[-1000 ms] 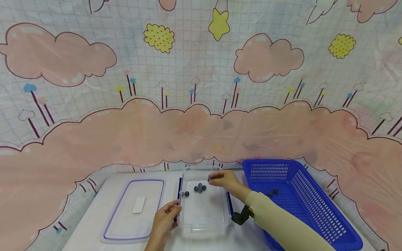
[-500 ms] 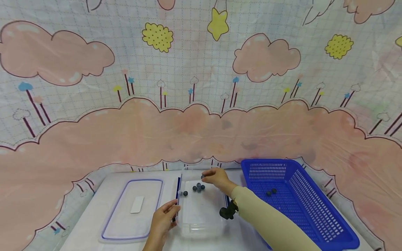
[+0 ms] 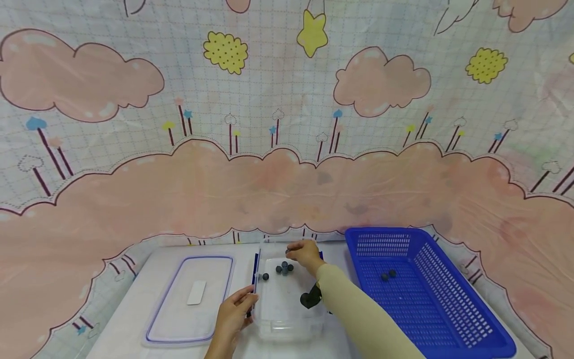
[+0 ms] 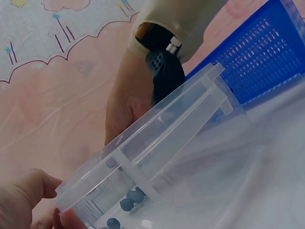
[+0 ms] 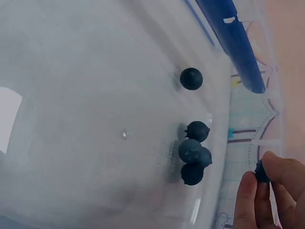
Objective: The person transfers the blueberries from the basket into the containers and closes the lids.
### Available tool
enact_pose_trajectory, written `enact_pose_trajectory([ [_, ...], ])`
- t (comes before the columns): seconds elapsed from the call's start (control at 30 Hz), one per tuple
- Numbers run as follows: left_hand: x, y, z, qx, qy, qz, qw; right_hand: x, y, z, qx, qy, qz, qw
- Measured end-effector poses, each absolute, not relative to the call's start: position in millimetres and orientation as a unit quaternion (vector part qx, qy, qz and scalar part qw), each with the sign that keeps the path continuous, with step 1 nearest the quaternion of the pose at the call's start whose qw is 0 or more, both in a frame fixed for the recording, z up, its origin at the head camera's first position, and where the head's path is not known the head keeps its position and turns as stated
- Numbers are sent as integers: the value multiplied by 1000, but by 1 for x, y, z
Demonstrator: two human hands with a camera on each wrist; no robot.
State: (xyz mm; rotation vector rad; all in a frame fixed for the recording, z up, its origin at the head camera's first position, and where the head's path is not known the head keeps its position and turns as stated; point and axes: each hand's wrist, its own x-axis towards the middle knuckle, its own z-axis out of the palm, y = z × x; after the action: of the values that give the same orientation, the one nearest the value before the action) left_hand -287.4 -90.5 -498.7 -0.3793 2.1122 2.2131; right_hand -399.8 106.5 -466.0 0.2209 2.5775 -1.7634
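My right hand [image 3: 307, 253] pinches a blueberry [image 5: 261, 171] between thumb and fingertips, above the far end of a clear plastic box [image 3: 287, 329]. Inside the box, a cluster of several blueberries [image 5: 192, 151] lies near that end. A single blueberry [image 5: 191, 78] sits apart from them, by the left wall in the head view. My left hand [image 3: 233, 311] grips the box's left side, with the thumb [image 4: 45, 183] at its edge in the left wrist view. Blue latch flaps [image 5: 233, 38] hang along the box's sides.
Right of the box stands a blue perforated basket [image 3: 381, 231] with two blueberries [image 3: 388, 274] in it. A clear lid with a blue seal [image 3: 170, 309] lies on the white table at left, a white rectangle [image 3: 196, 292] at its middle. Patterned cloth hangs behind.
My right hand has moved left and slightly up over the box, still pinching the blueberry. The left hand keeps its grip on the box's side, and the other blueberries stay in place.
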Motion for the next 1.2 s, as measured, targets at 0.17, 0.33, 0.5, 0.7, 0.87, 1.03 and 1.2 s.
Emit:
enact_pose_trajectory([
  [0.17,-286,-93,-498,-114,682,721,32,-398,101,-471,88,834,-544,-11],
  [0.33,-285,-92,-499,-118,684,719,34,-397,100,-482,85,842,-532,-27],
  [0.5,-285,-91,-499,-119,684,719,31,-400,101,-491,73,842,-533,-36],
  [0.7,-285,-91,-499,-111,685,719,28,-401,100,-492,69,852,-517,-49],
  [0.87,-285,-91,-499,-111,684,720,29,-397,99,-487,74,854,-513,-46],
  [1.03,-286,-91,-500,-111,684,721,31,-399,99,-489,89,856,-509,-37],
  [1.2,-287,-91,-498,-115,681,723,32,-404,98,-490,100,854,-510,-30],
])
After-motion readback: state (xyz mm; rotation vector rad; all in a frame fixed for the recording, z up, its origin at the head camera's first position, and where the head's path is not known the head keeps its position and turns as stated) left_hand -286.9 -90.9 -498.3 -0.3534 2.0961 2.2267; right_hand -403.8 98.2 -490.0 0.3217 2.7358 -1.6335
